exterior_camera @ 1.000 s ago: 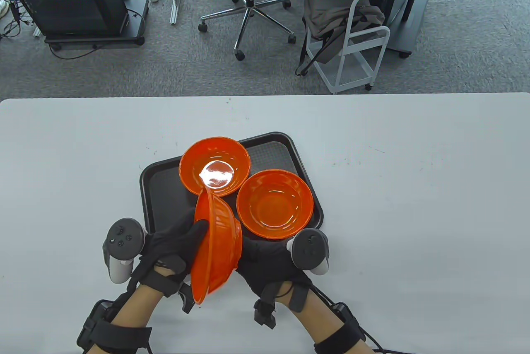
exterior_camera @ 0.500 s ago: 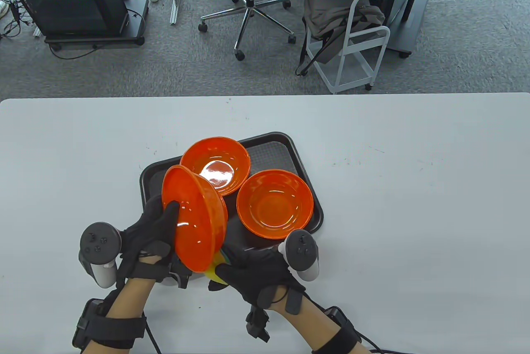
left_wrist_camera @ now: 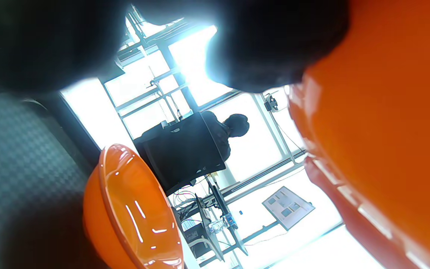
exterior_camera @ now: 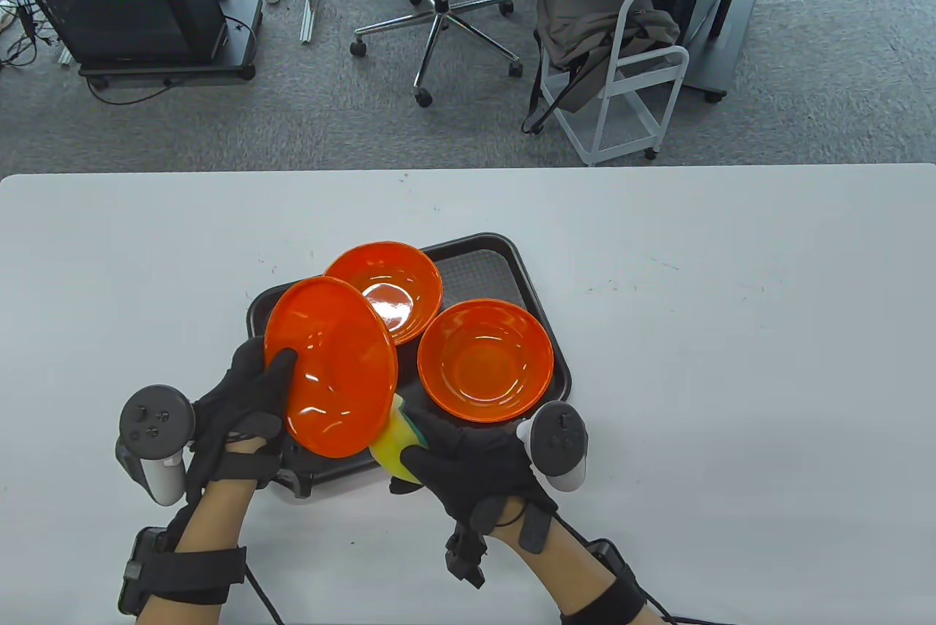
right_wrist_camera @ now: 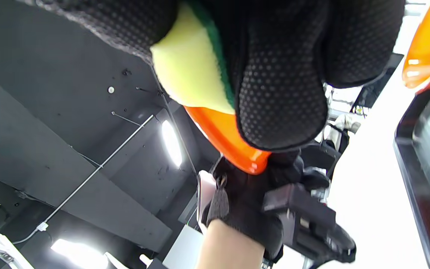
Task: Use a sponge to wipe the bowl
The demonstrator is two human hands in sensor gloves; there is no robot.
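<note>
Our left hand [exterior_camera: 245, 398] grips the bowl [exterior_camera: 330, 365] by its rim, tilted underside up, above the tray's [exterior_camera: 482, 259] near left corner. Our right hand [exterior_camera: 468, 460] curls round the sponge [exterior_camera: 397, 442], pressed against the bowl's lower edge. We judge the wiping under way; how much is clean we cannot tell. Two more bowls [exterior_camera: 484, 360] sit in the tray.

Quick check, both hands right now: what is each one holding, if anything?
Left hand: grips the lifted, tilted orange bowl by its rim.
Right hand: holds the yellow-green sponge against that bowl's underside.
</note>
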